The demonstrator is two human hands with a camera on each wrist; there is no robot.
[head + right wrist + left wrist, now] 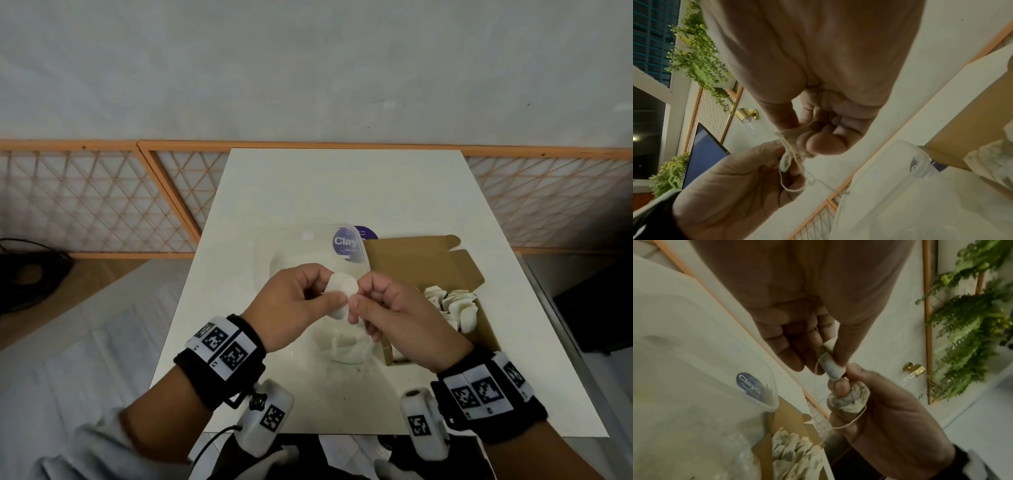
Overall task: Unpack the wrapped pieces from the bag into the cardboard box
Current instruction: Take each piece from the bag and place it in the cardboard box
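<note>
Over the middle of the table both hands hold one white wrapped piece (343, 293). My left hand (323, 291) pinches its left side between thumb and fingers. My right hand (360, 292) pinches the right end, where the crumpled wrapping (849, 395) and a loose thin string (792, 164) hang. The clear plastic bag (308, 253) with a purple "Clay" sticker (346, 245) lies under the hands, and more white pieces (342, 342) show through it. The open cardboard box (418, 263) stands to the right with several white pieces (452, 305) inside.
The white table (308, 185) has bare surface at the back and left. An orange lattice fence (96, 202) runs behind it. A dark object with cables (27, 274) lies on the floor at the left.
</note>
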